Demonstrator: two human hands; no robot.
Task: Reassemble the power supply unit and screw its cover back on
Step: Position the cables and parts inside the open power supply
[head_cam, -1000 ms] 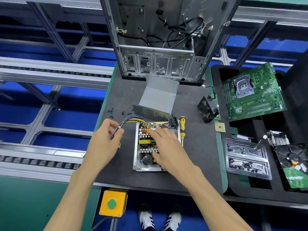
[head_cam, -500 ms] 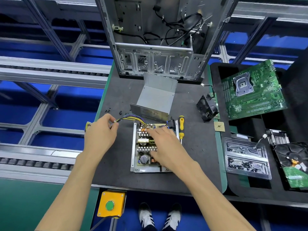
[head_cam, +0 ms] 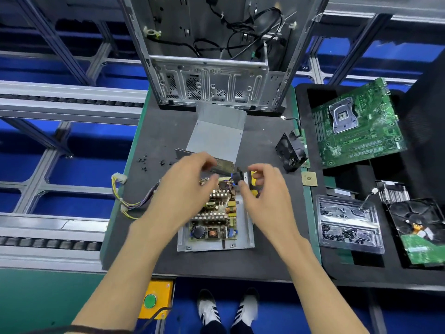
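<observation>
The open power supply base [head_cam: 248, 227] lies on the black mat with its circuit board [head_cam: 214, 220] exposed. Behind it stands the grey bent metal cover [head_cam: 216, 138], off the unit. My left hand [head_cam: 183, 189] hovers over the board's far end with curled, parted fingers and nothing in them. My right hand [head_cam: 267, 194] pinches thumb and forefinger around the black power socket [head_cam: 237, 177] at the board's far right corner. A yellow-handled screwdriver [head_cam: 253, 175] lies partly hidden under that hand. The unit's cable bundle [head_cam: 127, 203] trails off the mat's left edge.
Loose black screws [head_cam: 144, 161] lie left of the cover. An open computer case [head_cam: 212, 75] stands at the back. To the right are a black fan [head_cam: 290, 153], a CPU chip [head_cam: 309, 178], a motherboard [head_cam: 356, 124], a clear screw tray [head_cam: 349, 225] and a hard drive [head_cam: 419, 227].
My left hand let go of the cable bundle, which now lies at the mat's left edge, and moved over the board. My right hand lifted off the board toward the socket.
</observation>
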